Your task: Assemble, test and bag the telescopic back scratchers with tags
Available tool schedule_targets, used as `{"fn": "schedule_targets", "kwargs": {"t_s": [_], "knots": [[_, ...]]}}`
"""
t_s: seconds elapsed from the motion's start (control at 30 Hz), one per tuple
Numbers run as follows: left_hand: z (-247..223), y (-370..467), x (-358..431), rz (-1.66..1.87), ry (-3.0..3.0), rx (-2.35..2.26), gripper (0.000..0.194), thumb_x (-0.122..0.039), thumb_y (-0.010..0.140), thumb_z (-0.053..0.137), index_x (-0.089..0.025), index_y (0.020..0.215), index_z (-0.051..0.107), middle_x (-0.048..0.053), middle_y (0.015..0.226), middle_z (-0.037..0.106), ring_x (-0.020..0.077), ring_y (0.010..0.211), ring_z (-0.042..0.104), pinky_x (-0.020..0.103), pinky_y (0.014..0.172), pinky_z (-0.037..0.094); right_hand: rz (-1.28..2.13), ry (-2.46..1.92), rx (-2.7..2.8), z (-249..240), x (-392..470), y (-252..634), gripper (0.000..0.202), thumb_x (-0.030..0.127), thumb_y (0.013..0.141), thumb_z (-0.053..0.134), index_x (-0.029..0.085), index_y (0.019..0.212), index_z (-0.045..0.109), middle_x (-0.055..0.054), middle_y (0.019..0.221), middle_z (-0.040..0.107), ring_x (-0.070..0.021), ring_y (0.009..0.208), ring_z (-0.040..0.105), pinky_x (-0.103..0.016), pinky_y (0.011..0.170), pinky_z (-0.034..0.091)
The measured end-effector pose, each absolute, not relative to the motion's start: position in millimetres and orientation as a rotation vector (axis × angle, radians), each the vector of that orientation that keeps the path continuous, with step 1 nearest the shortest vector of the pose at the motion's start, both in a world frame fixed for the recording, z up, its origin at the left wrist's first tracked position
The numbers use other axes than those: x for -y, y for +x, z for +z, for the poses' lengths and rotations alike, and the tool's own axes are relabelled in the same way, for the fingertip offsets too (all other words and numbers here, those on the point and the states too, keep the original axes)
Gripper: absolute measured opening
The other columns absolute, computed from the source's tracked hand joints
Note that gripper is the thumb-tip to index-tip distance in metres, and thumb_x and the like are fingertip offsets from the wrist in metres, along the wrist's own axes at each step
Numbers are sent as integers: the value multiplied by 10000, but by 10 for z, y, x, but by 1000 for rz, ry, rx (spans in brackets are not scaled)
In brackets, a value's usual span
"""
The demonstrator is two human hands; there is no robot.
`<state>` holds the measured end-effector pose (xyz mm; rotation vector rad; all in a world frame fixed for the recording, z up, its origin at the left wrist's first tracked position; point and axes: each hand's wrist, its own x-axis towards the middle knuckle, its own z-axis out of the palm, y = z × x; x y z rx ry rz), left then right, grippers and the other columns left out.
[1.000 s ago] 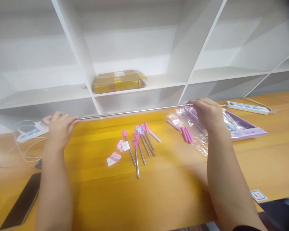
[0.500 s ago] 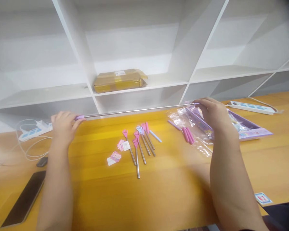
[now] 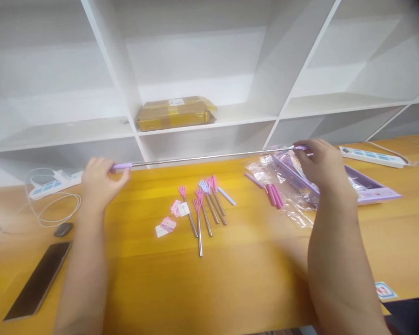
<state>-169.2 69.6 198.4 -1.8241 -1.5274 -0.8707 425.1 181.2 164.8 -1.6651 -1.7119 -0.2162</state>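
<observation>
Stretched between my hands above the table is an extended telescopic back scratcher (image 3: 209, 157) with a thin metal shaft. My left hand (image 3: 101, 182) is closed on its purple handle, the thumb a little apart. At the other end, my right hand (image 3: 319, 163) pinches the purple head, which the fingers mostly cover. Below lie several shorter back scratchers (image 3: 199, 204) with pink or blue hand-shaped heads and metal shafts. Pink and white cards (image 3: 167, 225) rest to their left. Loose pink handle sleeves (image 3: 274, 196) and a blue sleeve (image 3: 226, 196) lie to the right.
Clear plastic bags (image 3: 293, 211) and an open purple box (image 3: 380, 194) sit at the right. Power strips (image 3: 373, 157) stand at both sides, with white cables at left. A dark phone (image 3: 38, 281) lies front left. A taped carton (image 3: 176, 114) occupies the white shelf behind.
My right hand has moved slightly right, and more of the purple handle shows at my left hand. The view has shifted a little; the things on the table stay put.
</observation>
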Motion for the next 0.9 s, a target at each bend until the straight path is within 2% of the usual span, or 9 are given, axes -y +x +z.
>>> {"fn": "schedule_targets", "kwargs": {"t_s": [0.2,0.47,0.67,0.9], "knots": [[1995,-1636,-706,-932,-1710,1568,260,-405,879,672,-237,746,525,29,733,518,221,782,472,412,762,433,-190,-1662,1737,1657,-1821,4182,268,230,996,562,201,1194,741,-168,1130,709,-249,914,661,-351,921,466],[1988,-1663,-673,-921,-1731,1609,249,-384,873,645,-238,714,519,23,699,468,219,780,483,411,741,388,-284,-1745,1748,1618,-1821,4097,298,291,1041,550,170,1223,751,-205,1148,686,-268,979,627,-360,878,418],[2011,-1710,-582,-916,-1685,1549,228,-416,898,626,-250,747,589,26,700,558,202,735,502,399,713,395,-349,-1826,1698,1658,-1780,4083,305,262,995,551,179,1200,760,-174,1128,719,-261,939,626,-360,861,409],[2047,-1733,-522,-951,-1725,1373,151,-357,898,652,-246,796,665,26,705,628,198,708,525,398,705,422,-439,-1876,1692,1665,-1740,4055,289,314,992,550,182,1142,758,-178,1108,753,-285,986,637,-365,796,368]]}}
